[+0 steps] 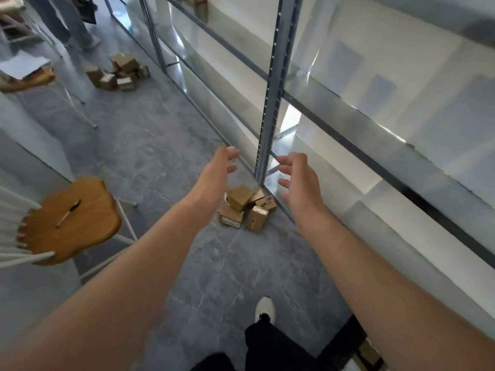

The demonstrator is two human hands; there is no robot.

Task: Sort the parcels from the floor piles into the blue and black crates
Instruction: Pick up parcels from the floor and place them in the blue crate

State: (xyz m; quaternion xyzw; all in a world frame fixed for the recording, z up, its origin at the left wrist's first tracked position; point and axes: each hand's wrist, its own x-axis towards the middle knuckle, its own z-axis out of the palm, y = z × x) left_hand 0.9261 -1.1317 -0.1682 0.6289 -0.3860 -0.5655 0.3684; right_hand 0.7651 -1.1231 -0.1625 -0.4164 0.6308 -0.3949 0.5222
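On your left, the wooden stool stands close beside your left forearm, so a wide swing of that arm as you bend could knock it. Further up the floor lies a far pile of parcels, well apart from you, with another person's legs near it. Going for that one first would mean walking past work at your feet.

Your left hand is empty, fingers spread and loosely curved, gripping nothing. Below and between your hands in the view sits the near pile of parcels. These are small brown cardboard boxes heaped on the grey floor, right at the foot of the shelf upright. The heap looks unsteady, with boxes leaning on each other at angles. Lifting the top one carelessly will likely tip its neighbours, and scooping several at once risks dropping one.

Your right hand is likewise empty, fingers apart. It is the hand nearer the upright and the shelf rail, so a fast reach down could rap your knuckles on the steel. It could also shove a box under the rack, where it would be awkward to get at.

At the lower right, a black shape with something brown beside it may be the black crate, but I cannot tell. No blue crate shows, so you risk lifting a parcel before you know where it goes
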